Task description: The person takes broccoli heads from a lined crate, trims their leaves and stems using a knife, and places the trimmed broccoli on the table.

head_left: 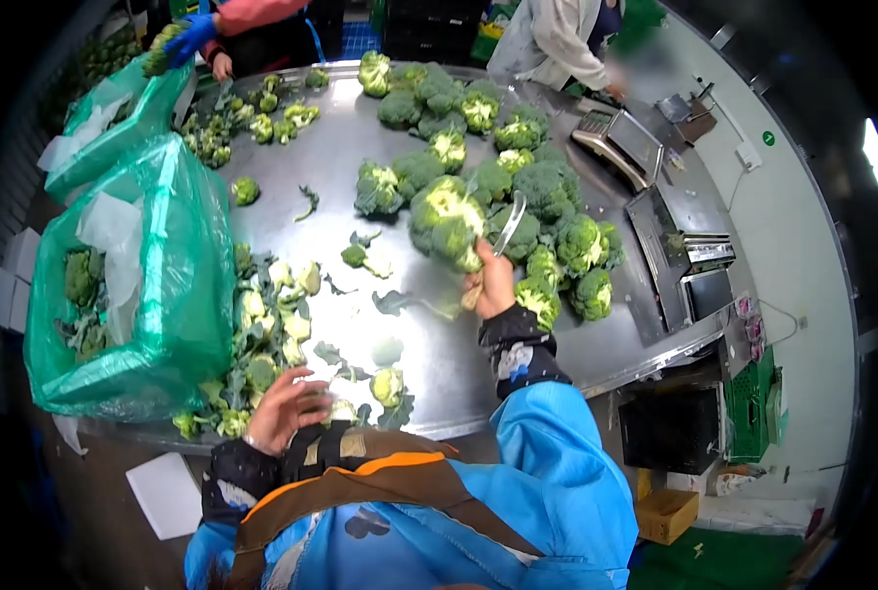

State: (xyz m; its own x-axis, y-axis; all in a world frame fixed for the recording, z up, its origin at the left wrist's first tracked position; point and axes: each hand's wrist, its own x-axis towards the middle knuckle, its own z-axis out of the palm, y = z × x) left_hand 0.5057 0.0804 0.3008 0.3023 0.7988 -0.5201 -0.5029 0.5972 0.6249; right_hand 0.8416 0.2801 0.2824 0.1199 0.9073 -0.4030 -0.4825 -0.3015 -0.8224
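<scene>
My right hand (493,282) is closed round the wooden handle of a curved knife (511,224), its blade pointing up and away from me. Just beyond the fingers lies a large broccoli head (449,221), cut side partly showing, at the near left edge of a broccoli pile (547,192). My left hand (290,406) is over the table's near edge, fingers apart and holding nothing. Beside it are cut stems and trimmings (287,305) and a small broccoli piece (387,386). Whether the right fingers touch the large head is hard to tell.
Green-lined crates (178,285) stand left of the metal table (341,177). Across it, a person with a blue glove (191,39) holds broccoli. Another person (557,44) stands at the far right, near scales (618,143). A black crate (670,428) is at lower right.
</scene>
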